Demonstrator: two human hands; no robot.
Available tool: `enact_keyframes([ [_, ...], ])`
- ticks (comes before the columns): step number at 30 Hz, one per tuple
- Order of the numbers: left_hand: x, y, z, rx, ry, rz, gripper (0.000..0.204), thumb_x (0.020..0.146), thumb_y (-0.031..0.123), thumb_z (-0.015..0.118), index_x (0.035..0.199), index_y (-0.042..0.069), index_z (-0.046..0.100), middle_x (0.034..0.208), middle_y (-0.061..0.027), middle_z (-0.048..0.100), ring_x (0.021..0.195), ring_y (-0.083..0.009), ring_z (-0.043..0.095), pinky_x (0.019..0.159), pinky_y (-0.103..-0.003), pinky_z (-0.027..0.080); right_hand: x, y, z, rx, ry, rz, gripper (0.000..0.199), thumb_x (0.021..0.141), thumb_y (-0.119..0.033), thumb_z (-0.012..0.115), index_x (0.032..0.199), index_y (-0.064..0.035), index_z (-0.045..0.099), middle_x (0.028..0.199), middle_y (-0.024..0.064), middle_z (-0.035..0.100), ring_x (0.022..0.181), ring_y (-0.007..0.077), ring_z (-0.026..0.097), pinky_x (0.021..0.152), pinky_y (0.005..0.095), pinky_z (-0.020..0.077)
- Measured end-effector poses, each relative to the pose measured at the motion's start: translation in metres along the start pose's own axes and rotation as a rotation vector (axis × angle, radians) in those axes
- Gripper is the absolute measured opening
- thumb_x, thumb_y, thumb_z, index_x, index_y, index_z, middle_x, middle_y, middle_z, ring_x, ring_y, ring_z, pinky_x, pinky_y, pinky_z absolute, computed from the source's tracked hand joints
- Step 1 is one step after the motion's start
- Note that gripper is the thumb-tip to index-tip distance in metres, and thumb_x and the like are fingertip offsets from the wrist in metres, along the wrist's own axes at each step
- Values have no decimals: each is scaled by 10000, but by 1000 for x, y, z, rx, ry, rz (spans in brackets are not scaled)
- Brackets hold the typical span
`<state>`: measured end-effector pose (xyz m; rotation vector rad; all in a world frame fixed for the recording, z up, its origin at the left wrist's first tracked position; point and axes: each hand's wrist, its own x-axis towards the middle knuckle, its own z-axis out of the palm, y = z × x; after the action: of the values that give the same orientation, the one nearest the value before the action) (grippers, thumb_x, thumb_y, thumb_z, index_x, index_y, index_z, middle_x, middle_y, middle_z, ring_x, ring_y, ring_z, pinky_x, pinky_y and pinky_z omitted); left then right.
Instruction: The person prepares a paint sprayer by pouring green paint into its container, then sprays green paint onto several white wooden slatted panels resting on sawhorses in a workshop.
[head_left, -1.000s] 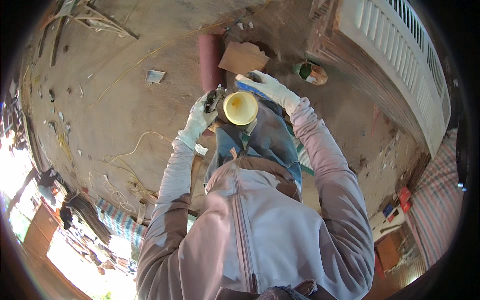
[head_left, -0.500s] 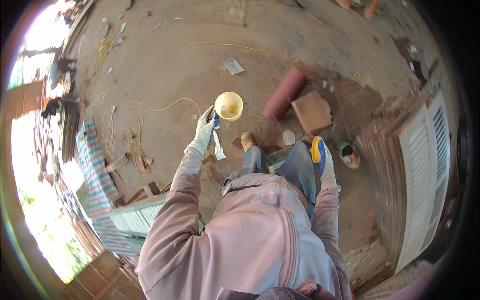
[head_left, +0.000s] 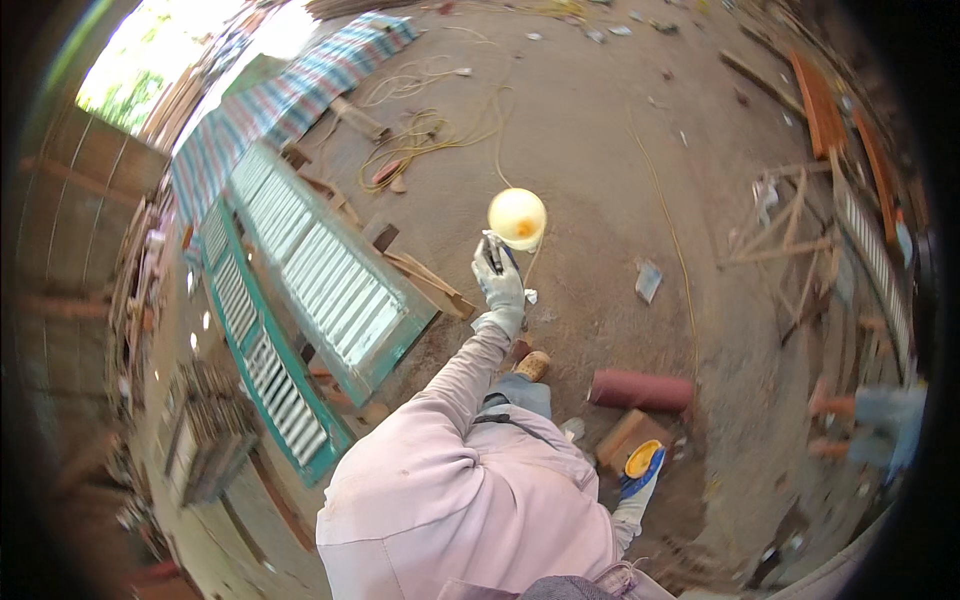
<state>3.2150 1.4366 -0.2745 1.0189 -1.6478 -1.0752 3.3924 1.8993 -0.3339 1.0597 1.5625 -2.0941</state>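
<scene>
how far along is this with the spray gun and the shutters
Done: the yellow lid is off, held low in the right hand. In hand: the left hand grips the spray gun, its pale cup open on top, out over bare ground. Left: the louvred shutters lie apart from the gun, with green frames and pale slats; whether they are already coated I cannot tell.

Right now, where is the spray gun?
In the head view, the left hand holds the spray gun out front over the floor, right of the green shutters.
</scene>
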Motion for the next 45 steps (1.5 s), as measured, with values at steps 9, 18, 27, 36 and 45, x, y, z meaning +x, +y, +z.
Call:
enact_keyframes([
  [9, 58, 36, -25, -34, 333, -70, 372, 950, 122, 653, 1289, 25, 533, 1186, -198, 530, 1020, -304, 600, 908, -399, 493, 27, -51, 38, -194, -185, -78, 615, 982, -562, 546, 1482, -218, 450, 1242, 3, 634, 893, 122, 672, 496, 234, 506],
  [18, 13, 39, -17, 52, 188, -217, 437, 935, 148, 641, 1317, 10, 482, 1176, -226, 492, 1027, -365, 595, 889, -446, 507, 0, -22, 50, -138, -224, -48, 600, 959, -598, 558, 1417, -214, 514, 1124, 12, 660, 786, 123, 659, 473, 232, 514],
  [27, -6, 42, -8, 93, 113, -90, 439, 938, 141, 637, 1325, 7, 477, 1158, -222, 508, 1014, -361, 583, 894, -463, 490, -2, -5, -5, -91, -109, -29, 608, 924, -657, 568, 1372, -247, 539, 1057, 7, 671, 797, 142, 646, 504, 259, 483],
  [36, -19, 30, -8, 73, 82, -142, 434, 933, 144, 641, 1320, 15, 494, 1151, -226, 511, 1006, -363, 585, 887, -458, 496, -2, -8, -6, -126, -145, -27, 573, 928, -643, 576, 1336, -241, 561, 1002, -5, 661, 750, 123, 606, 567, 270, 465],
  [45, -12, 22, -16, 117, 142, -179, 395, 927, 172, 688, 1268, 32, 545, 1098, -184, 552, 1016, -325, 594, 879, -427, 502, -18, -20, 45, -163, -252, -26, 471, 964, -577, 580, 1254, -208, 625, 925, -24, 671, 735, 85, 604, 564, 252, 451],
])
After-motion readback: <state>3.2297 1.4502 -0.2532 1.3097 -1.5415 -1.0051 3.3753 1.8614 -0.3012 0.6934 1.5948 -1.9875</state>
